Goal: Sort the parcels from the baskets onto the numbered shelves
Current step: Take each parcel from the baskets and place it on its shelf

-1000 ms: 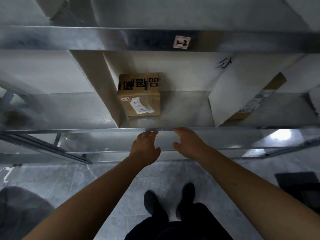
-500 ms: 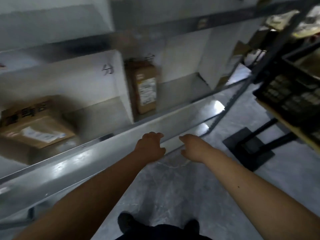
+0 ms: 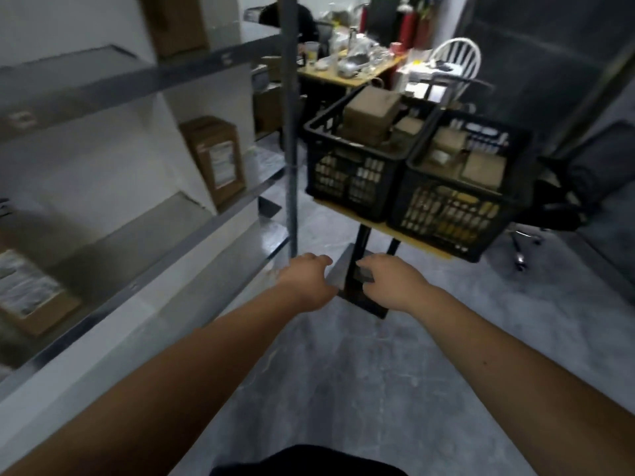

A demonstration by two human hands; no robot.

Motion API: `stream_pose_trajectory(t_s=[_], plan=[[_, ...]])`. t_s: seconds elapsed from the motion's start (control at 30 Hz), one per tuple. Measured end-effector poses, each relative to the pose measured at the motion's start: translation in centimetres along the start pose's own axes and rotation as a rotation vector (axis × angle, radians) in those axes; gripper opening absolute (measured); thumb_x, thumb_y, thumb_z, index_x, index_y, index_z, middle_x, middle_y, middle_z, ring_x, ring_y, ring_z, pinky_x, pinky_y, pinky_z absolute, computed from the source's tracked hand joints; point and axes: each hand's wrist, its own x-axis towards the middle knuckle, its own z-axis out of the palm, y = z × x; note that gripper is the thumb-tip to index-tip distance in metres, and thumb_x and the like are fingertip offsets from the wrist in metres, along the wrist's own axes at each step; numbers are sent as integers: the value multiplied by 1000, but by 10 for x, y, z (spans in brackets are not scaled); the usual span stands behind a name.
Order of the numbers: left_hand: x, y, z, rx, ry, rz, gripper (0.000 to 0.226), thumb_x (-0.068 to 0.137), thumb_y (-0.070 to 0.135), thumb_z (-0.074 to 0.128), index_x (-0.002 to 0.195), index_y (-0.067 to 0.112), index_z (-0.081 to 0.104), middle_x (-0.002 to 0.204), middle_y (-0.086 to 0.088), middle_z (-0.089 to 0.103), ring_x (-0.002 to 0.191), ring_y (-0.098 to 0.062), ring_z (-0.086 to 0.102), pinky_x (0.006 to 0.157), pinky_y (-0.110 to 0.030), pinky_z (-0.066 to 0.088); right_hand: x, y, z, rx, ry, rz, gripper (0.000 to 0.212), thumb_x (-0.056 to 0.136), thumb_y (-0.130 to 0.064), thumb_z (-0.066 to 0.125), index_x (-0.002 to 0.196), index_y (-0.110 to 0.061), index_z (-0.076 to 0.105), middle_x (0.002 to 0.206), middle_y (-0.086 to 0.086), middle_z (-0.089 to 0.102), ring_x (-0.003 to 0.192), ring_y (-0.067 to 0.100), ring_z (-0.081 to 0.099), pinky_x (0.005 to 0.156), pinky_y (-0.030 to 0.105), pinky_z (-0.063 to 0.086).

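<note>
Both the left hand [image 3: 307, 281] and right hand [image 3: 390, 283] hang empty, fingers loosely curled. The two black plastic lattice baskets [image 3: 357, 166] overhang the narrow wooden worktop [image 3: 409, 235]; a careless grab could tip them.

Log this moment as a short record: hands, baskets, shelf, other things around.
left hand: empty, fingers loosely curled
right hand: empty, fingers loosely curled
baskets: two black crates, left crate and right crate, side by side on a stand, both holding parcels
shelf: to the left, upright parcel in one bay
background: cluttered desk, white chair
</note>
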Motion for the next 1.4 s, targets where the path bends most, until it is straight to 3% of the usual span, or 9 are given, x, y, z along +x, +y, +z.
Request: stream_pose_trajectory(t_s=[0.23,0.37,0.53,0.67,0.8,0.9,1.07,1.33,1.4], plan=[[68,84,-2,42,-43,161,64,93,43,67,152,28,47,146,-6,50,136,-30,47,107,-43,48,2,80,-34,171,122,193,45,96,-29,63,141,-23,62,139,5,61,118,26,60,93,40,56],[118,116,-6,67,-51,244,64,92,46,67,151,30,48,146,-3,53,134,-27,50,106,-44,49,18,115,-55,209,149,240,53,99,-30,63,150,-22,54,149,2,56,130,25,56,105,41,51],[194,154,-24,69,-61,382,65,94,43,66,154,29,45,146,-2,51,135,-25,49,108,-46,50,59,156,-88,234,158,297,52,98,-32,66,148,-21,56,141,2,59,119,23,60,97,38,54],[257,178,-44,50,-62,500,56,93,44,65,146,33,53,135,2,54,127,-23,54,104,-46,52,95,184,-116,283,237,356,37,96,-27,68,133,-21,67,125,3,68,109,23,65,93,44,58],[309,201,-60,54,-30,610,56,96,44,63,150,31,51,143,4,54,133,-21,50,108,-43,49,132,207,-138,303,336,423,47,98,-24,65,144,-19,60,134,3,65,114,22,63,95,37,56],[344,217,-64,55,-14,664,54,93,45,64,145,33,56,137,5,57,130,-21,53,104,-44,52,154,222,-148,324,394,453,38,99,-21,62,136,-16,65,123,4,68,105,22,65,87,36,56],[394,236,-71,19,-78,623,57,94,45,65,148,31,53,146,2,54,132,-20,53,106,-42,52,184,252,-162,341,424,490,50,101,-24,60,150,-18,55,148,6,58,130,23,57,104,33,48],[477,270,-54,54,-221,445,68,90,37,71,153,25,48,150,-6,49,134,-26,52,107,-43,51,253,306,-184,378,332,496,50,99,-26,64,148,-21,56,145,4,59,125,22,59,101,37,53],[498,276,-50,5,-267,372,68,81,36,71,145,21,53,137,-8,59,118,-26,62,96,-45,58,275,323,-190,401,344,482,49,97,-24,64,146,-20,59,143,4,62,123,21,60,98,33,52]])
